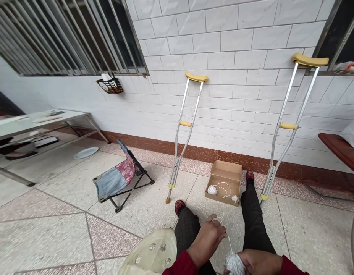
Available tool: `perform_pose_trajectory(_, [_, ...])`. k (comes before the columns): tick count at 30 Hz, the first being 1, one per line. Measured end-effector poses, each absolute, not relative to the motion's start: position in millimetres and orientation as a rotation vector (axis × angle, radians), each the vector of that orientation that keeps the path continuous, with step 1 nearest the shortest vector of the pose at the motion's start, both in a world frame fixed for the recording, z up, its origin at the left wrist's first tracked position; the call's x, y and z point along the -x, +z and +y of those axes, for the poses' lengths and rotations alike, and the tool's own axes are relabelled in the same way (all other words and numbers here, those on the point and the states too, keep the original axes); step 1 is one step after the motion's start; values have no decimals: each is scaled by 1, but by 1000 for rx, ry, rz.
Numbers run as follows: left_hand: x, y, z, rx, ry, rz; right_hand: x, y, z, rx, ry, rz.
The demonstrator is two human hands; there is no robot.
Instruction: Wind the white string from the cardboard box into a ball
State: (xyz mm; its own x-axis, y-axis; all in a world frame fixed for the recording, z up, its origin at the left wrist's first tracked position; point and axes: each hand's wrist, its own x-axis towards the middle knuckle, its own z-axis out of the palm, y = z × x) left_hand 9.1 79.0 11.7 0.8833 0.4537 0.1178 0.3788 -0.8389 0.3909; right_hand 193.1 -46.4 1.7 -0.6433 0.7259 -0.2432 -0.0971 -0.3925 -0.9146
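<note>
My left hand (207, 240) is low in the middle, its fingers pinched on a thin white string (228, 241). The string runs down to a ball of white yarn (234, 263) gripped in my right hand (258, 261). Both hands hover over my lap, between my legs in dark trousers. The string leads forward toward an open cardboard box (224, 182) on the floor, which holds a white yarn ball (212, 190) and a smaller one (234, 198).
Two aluminium crutches (186, 133) (290, 126) lean on the white tiled wall. A small folding chair (122, 177) stands left of them. A pale plastic stool (152, 254) is by my left knee. A metal table (36, 126) stands far left, a reddish bench (341, 149) far right.
</note>
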Motion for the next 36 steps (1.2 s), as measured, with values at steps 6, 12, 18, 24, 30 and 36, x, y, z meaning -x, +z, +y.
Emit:
perform_pose_trajectory(6, [-17,-6,54,-2433,209,740,-218,34,-21,828,1867,-1033])
perform_pose_trajectory(12, [-6,-13,38,-2507,181,725,-229,29,-9,1099,1753,-1049])
perform_pose_trajectory(18, [-2,11,78,-2671,333,698,-194,6,-34,1020,2078,-1123])
perform_pose_trajectory(24, [-21,7,70,-2336,383,723,-203,39,-28,569,2049,-974])
perform_pose_trajectory(30, [-21,-1,44,-1910,492,699,-234,43,0,906,1659,-1040])
perform_pose_trajectory(36, [-12,-11,39,-1670,238,804,-218,3,-12,1190,1667,-1173])
